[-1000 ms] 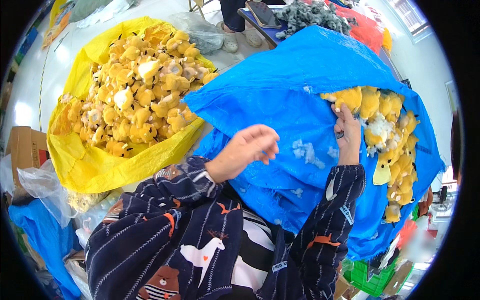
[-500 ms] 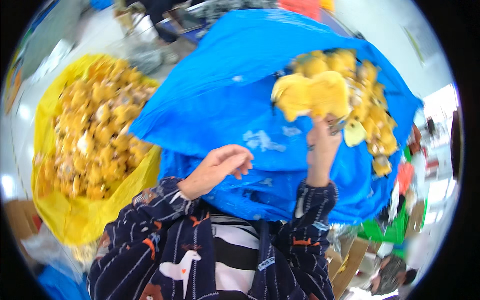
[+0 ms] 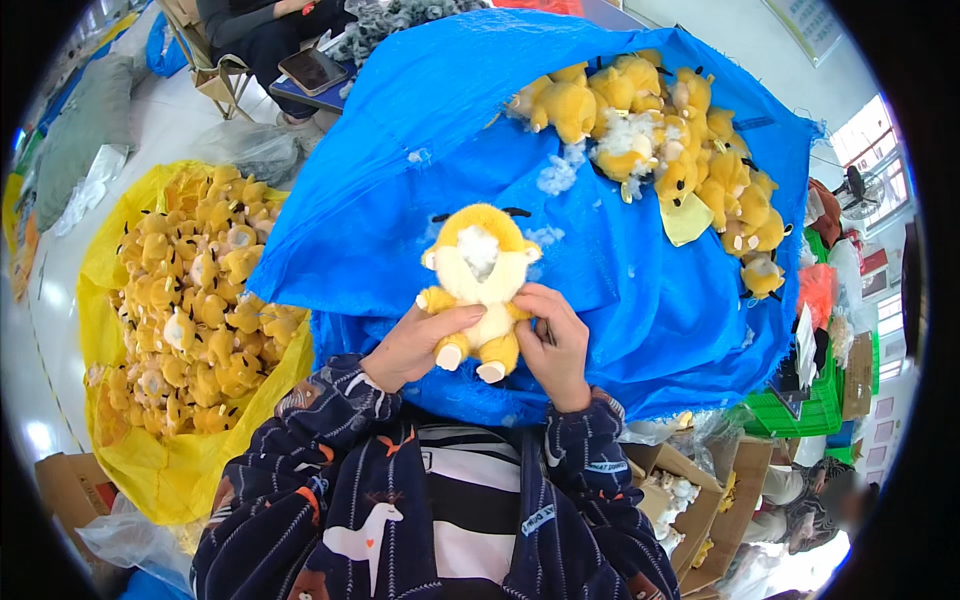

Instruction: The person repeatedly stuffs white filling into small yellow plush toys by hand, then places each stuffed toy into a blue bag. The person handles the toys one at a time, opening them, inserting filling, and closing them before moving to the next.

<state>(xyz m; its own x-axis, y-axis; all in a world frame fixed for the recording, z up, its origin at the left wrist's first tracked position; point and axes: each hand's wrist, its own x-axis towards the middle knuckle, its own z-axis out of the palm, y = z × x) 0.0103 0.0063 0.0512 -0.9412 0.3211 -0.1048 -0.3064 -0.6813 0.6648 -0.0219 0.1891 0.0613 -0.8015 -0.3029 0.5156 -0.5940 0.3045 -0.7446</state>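
Note:
I hold a yellow plush animal (image 3: pixel 490 325) upright in front of me, over a blue woven plastic sheet (image 3: pixel 380 230). It has a cream belly and muzzle, with black tufts at the top. White stuffing (image 3: pixel 478 252) shows through an opening in its face. My left hand (image 3: pixel 404 350) grips its side by the arm, thumb across the belly. On the other side my right hand (image 3: pixel 558 350) pinches the toy near its other arm. A small dark metallic piece shows among the right fingers; what it is I cannot make out.
Several similar plush animals (image 3: pixel 735 190) are piled on the sheet's right, some with stuffing out. A yellow sack (image 3: pixel 110 460) full of them stands at left. Cardboard boxes (image 3: pixel 735 500) and a green crate (image 3: pixel 810 405) are at right. A seated person (image 3: pixel 255 35) is at the far left.
My right hand has brought a plush animal from the pile at the right to the middle, turned face toward me. My left hand has closed on its other side.

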